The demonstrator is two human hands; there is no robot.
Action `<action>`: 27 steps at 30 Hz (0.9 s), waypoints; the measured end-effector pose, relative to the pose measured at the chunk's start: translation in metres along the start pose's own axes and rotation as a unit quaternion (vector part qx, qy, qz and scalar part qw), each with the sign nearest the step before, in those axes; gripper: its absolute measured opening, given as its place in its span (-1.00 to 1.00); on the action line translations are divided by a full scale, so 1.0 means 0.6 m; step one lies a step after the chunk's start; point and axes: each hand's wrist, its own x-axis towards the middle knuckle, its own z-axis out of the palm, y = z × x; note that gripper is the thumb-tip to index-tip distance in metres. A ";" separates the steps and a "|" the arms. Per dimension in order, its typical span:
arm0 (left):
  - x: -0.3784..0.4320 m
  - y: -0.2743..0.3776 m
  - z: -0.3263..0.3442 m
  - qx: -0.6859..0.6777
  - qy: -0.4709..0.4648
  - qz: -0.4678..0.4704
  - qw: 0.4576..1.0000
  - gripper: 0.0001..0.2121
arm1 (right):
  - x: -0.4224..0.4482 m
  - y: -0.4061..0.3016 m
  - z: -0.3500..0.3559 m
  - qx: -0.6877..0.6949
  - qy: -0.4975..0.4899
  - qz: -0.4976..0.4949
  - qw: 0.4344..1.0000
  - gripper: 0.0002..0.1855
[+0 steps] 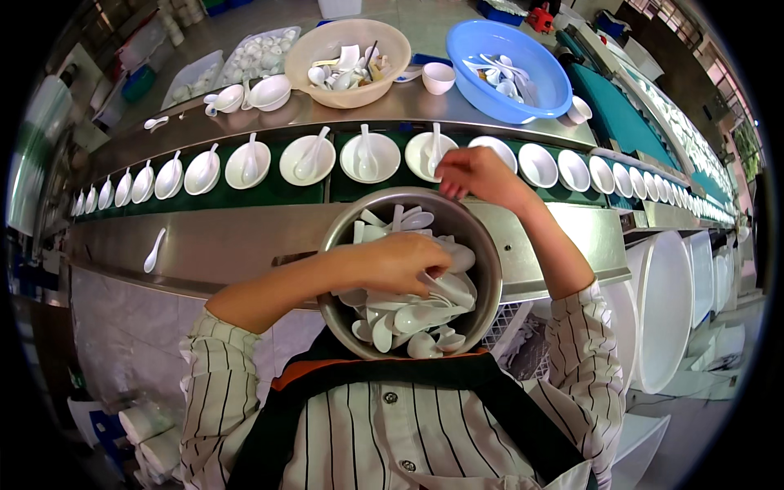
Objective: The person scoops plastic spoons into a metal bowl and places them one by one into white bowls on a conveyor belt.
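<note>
A steel basin point(490, 288) full of white ceramic spoons point(422, 315) stands before me at the counter's edge. Over the heap, my left hand point(410, 263) reaches in with bent fingers touching the spoons; whether it grips one is hidden. My right hand point(468, 171) is beside a bowl point(416, 153) on the green conveyor belt point(245, 199), its fingertips close to the spoon point(435, 147) in that bowl. I cannot tell if they touch it. Bowls to the left each hold a spoon; bowls to the right, such as this one point(538, 166), show none.
Behind the belt, a beige plastic basin point(294, 58) and a blue plastic basin point(456, 46) hold spoons. A small cup point(438, 78) sits between them. One loose spoon point(155, 251) lies on the steel counter point(208, 245) at left. Large white tubs point(664, 312) stand at right.
</note>
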 end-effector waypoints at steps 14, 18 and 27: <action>0.019 -0.152 -0.120 -0.398 0.353 -0.194 0.825 -0.76 | -0.085 -0.007 0.092 -0.133 -0.032 -0.040 0.990 -0.68; 0.061 -0.220 -0.107 -0.332 0.378 -0.233 0.832 -0.76 | -0.091 -0.033 0.070 -0.118 0.003 -0.035 0.992 -0.73; 0.132 -0.314 -0.082 -0.108 0.336 -0.303 0.885 -0.72 | 0.040 0.038 -0.083 -0.174 0.381 -0.089 0.904 -0.70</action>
